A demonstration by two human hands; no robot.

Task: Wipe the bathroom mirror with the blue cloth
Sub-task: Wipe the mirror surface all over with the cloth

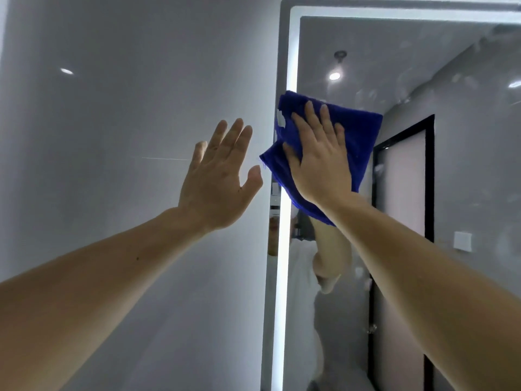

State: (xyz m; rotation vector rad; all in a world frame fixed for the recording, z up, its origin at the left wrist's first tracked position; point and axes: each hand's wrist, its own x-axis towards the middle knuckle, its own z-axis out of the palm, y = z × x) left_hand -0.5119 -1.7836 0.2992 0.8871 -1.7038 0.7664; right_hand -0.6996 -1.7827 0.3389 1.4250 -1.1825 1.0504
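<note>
Right hand: the right hand (pixel 318 162) lies flat with its fingers straight and slightly spread, palm pressing the blue cloth (pixel 358 136) onto the glass; nothing is gripped, only pinned
Left hand: the left hand (pixel 220 179) is wide open with its fingers fanned, holding nothing, raised against the grey wall (pixel 112 136) just beside the mirror's left edge; I cannot tell whether it touches the wall
Cloth: folded into a rough pad, it sits on the bathroom mirror (pixel 465 193) at the left edge, in the upper half, covering part of the lit strip (pixel 282 277) with a corner hanging past the edge
Glass: pale smears (pixel 408 88) show toward the top right corner, well apart from the cloth, so by my reckoning much of the wiping is yet to do
Risk, slipping: with only a flat palm on it, the cloth could slide out or drop if the pressure eases during a stroke
Risk, wasted stroke: the overhanging corner would rub wall and frame instead of glass
Risk, fresh marks: fingertips (pixel 310 108) reach close to the pad's top edge; past it they would print the glass
Risk, missed patch: the far corner asks a long reach, and light pressure there may leave streaks
</note>
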